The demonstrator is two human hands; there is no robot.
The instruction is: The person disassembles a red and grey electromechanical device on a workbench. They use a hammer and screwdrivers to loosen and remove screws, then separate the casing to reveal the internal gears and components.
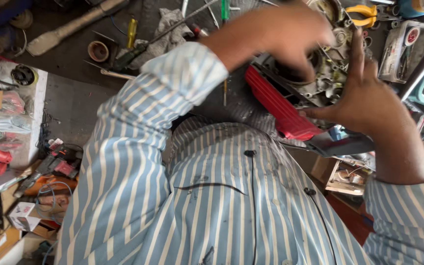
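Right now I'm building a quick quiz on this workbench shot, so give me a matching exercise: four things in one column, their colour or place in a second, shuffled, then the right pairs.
Things:
1. left hand
2. right hand
3. ribbed cover
4. pliers handles

Descriptions:
A. yellow, at the top edge of the picture
B. red, on the near side of the metal engine part
C. on top of the engine part, blurred
D. fingers up, against the engine part's right side

Pairs: 1-C, 2-D, 3-B, 4-A
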